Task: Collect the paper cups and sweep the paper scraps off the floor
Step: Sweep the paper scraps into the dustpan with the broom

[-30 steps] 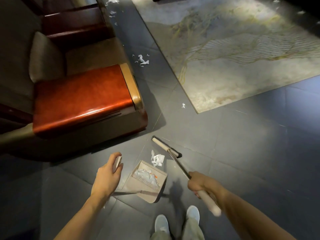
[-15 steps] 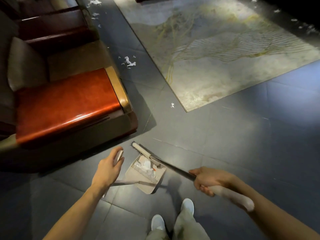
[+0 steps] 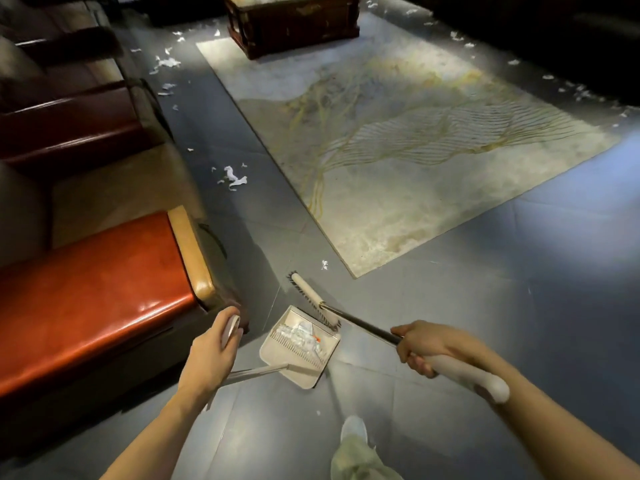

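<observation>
The dustpan (image 3: 298, 373) sits on the dark tile floor (image 3: 485, 323) and holds a heap of white paper scraps (image 3: 300, 335) against its comb. The broom (image 3: 311, 299) has its bristles at the pan's front lip. The left hand (image 3: 211, 353) curls round the pan's white handle end, and the right hand (image 3: 427, 348) grips the broom handle. More scraps (image 3: 234, 178) lie loose along the sofa (image 3: 90, 299), and one (image 3: 324, 265) by the rug (image 3: 415, 150) corner. Others lie near the table (image 3: 294, 26).

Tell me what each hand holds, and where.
Left hand grips the dustpan by its handle's top end; right hand grips the broom near its white grip.
</observation>
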The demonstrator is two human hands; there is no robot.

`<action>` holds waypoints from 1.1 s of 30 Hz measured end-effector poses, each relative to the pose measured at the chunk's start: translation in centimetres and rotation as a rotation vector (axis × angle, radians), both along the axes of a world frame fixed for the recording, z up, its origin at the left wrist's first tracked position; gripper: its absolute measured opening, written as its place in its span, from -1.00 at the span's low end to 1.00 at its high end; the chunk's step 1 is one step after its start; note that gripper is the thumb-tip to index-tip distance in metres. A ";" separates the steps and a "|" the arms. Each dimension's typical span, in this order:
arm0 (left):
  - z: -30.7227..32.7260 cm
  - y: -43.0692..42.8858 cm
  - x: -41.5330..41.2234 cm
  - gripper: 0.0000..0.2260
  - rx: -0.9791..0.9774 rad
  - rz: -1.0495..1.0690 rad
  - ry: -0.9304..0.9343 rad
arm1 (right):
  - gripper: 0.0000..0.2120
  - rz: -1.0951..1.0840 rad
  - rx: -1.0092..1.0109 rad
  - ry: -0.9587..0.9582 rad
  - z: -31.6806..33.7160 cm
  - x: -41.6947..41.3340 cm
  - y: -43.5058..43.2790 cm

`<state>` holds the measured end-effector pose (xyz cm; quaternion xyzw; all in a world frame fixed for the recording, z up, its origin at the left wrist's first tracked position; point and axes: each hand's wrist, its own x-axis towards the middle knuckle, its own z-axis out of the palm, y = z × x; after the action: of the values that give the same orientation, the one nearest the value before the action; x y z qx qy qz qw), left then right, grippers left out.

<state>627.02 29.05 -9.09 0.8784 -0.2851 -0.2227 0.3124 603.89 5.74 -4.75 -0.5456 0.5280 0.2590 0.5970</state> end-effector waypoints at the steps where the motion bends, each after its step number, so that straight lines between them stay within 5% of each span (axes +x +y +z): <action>1: 0.0 -1.4 0.7 -0.75 -0.006 0.008 0.004 | -0.70 -0.017 -0.019 -0.023 -0.2 0.6 -1.6; 16: -2.5 -19.2 13.3 -0.77 0.028 -0.030 0.040 | -0.55 0.160 -0.309 0.051 -8.2 15.9 -16.1; 24: -3.8 -27.0 18.8 -0.77 0.059 -0.068 0.135 | -0.39 0.249 -0.120 0.132 -11.7 21.7 -18.0; 29: -3.4 -28.1 20.1 -0.76 0.052 -0.099 0.126 | -0.47 0.167 0.139 0.184 -9.2 21.2 -16.6; 33: -2.8 -27.3 19.7 -0.71 0.080 -0.148 0.126 | -0.47 0.070 0.124 0.146 -5.9 18.7 -17.3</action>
<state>646.70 1.73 -11.93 0.8510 -0.3198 -0.3113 0.2770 622.60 -11.53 -10.68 -0.5055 0.5337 0.3512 0.5799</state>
